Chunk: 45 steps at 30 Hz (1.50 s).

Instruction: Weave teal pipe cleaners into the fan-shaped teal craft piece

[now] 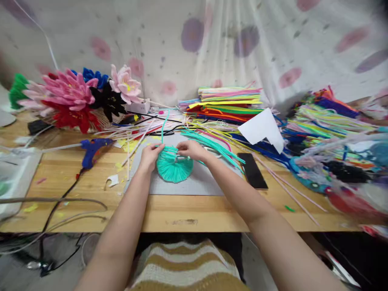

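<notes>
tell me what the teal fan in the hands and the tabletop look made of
The teal fan: seemingly chenille pipe cleaners, fuzzy and matte; thin soft strands radiate like the loose teal stems beside it. The tabletop: likely wood, light with a smooth sheen; grain and joined planks show.

Teal pipe-cleaner fan point(175, 167), light grey mat point(194, 185), pale wooden table point(91, 182), blue glue gun point(91, 150), black phone point(252, 170), white paper sheet point(262, 127), pink, red, black and blue pipe-cleaner flowers point(68, 93), multicoloured pipe-cleaner stack point(230, 101), white curtain point(242, 48) with pink and purple blotches, cream-and-tan striped garment point(182, 266).
</notes>
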### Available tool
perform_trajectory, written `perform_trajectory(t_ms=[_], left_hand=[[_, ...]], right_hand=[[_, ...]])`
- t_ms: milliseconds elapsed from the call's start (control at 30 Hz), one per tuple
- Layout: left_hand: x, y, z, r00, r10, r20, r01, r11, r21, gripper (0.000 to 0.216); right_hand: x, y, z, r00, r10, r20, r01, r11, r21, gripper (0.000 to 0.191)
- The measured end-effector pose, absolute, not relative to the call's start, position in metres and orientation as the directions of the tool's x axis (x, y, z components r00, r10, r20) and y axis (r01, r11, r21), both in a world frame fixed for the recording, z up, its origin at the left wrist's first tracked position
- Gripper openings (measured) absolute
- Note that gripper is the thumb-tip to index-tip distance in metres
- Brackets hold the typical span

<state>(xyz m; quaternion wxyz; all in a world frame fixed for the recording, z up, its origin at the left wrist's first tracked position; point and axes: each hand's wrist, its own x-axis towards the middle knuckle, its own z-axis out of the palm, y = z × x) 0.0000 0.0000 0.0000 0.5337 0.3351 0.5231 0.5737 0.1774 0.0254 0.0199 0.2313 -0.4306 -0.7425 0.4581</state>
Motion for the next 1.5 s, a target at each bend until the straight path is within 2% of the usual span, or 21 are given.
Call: perform_trajectory(t_ms=[100, 200, 367, 467, 733, 900, 1133, 1267, 1400, 1500], left_hand=[[0.001, 0.0, -0.001, -0.201, 0.97, -0.136, -0.217, 0.091, 0.972, 0.039], [0.002, 0.0, -0.002, -0.221, 0.97, -0.101, -0.194, 0.058, 0.979, 0.037], [0.007, -0.003, 0.002, -0.311, 0.947, -0.087, -0.217, 0.019, 0.976, 0.032], [0.01, -0.005, 0.005, -0.351, 0.931, -0.098, -0.262, 0.003, 0.965, 0.033], [0.011, -0.008, 0.007, -0.34, 0.933, -0.114, -0.365, -0.019, 0.931, 0.044], [0.012, -0.004, 0.005, -0.425, 0.9, -0.095, -0.38, -0.082, 0.922, 0.044], [0.017, -0.002, 0.003, -0.535, 0.842, -0.074, -0.37, -0.155, 0.916, 0.04], [0.013, -0.003, 0.007, -0.441, 0.897, 0.015, -0.238, -0.132, 0.962, 0.041], [0.011, -0.003, 0.011, -0.33, 0.939, 0.09, -0.088, -0.126, 0.988, 0.041], [0.01, -0.003, 0.012, -0.277, 0.948, 0.156, 0.0, -0.162, 0.987, 0.041]], right_hand=[[0.177, 0.024, 0.022, -0.52, 0.853, -0.051, 0.376, 0.175, -0.91, 0.023], [0.175, 0.022, 0.022, -0.494, 0.869, -0.04, 0.404, 0.188, -0.895, 0.025], [0.169, 0.018, 0.019, -0.482, 0.869, 0.111, 0.472, 0.364, -0.803, 0.019], [0.166, 0.015, 0.015, -0.453, 0.878, 0.155, 0.511, 0.398, -0.762, 0.017], [0.165, 0.01, 0.009, -0.477, 0.861, 0.178, 0.515, 0.438, -0.737, 0.014], [0.16, 0.008, 0.009, -0.456, 0.861, 0.225, 0.544, 0.47, -0.695, 0.013], [0.158, 0.003, 0.015, -0.477, 0.863, 0.168, 0.61, 0.462, -0.644, 0.012], [0.163, 0.011, 0.017, -0.496, 0.866, 0.07, 0.577, 0.389, -0.718, 0.013], [0.157, 0.024, 0.021, -0.452, 0.892, -0.011, 0.322, 0.152, -0.934, 0.021], [0.145, 0.028, 0.027, -0.429, 0.903, -0.035, 0.201, 0.057, -0.978, 0.021]])
